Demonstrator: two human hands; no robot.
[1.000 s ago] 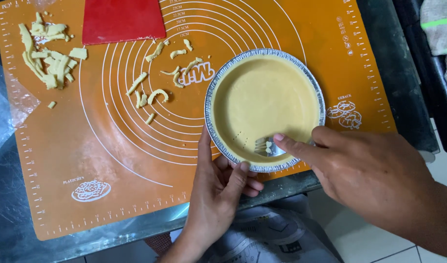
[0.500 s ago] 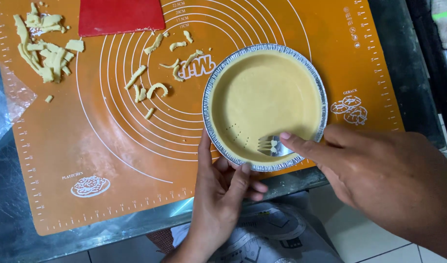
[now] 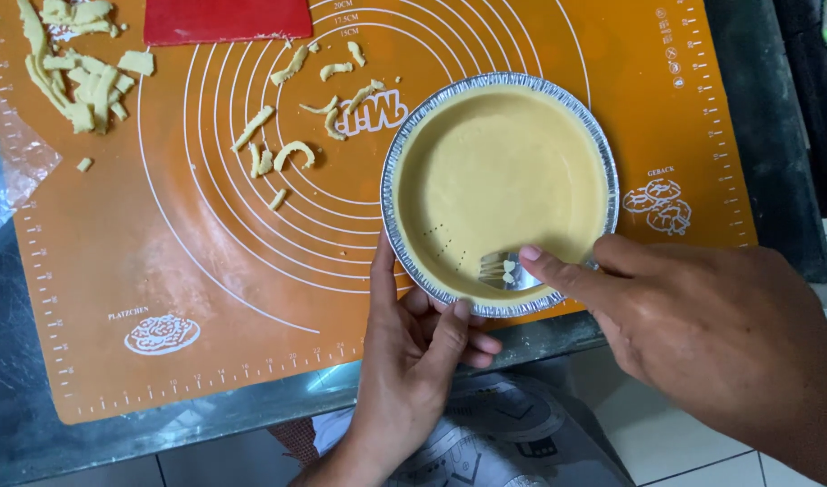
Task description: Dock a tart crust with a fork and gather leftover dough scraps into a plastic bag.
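Steadying the foil pie tin (image 3: 391, 194) by its near rim with my left hand (image 3: 413, 361) closed on it, I held a fork (image 3: 506, 270) pinched in my right hand (image 3: 702, 334), its tines pressed into the dough lining (image 3: 499, 176) just beyond my fingertip, pricking it.

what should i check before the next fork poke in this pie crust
1. Left hand steadies the foil pan at its near rim: ok.
2. Right hand holds the fork, tines on the dough near the near edge: ok.
3. Dough lining covers the base, no tear showing: ok.
4. Prick marks cover only a small near-left patch; most of the base is unmarked: not ok.
5. Pan sits flat on the orange mat: cannot tell, its near rim reaches the mat's edge.
6. Dough scraps lie apart from the pan: ok.
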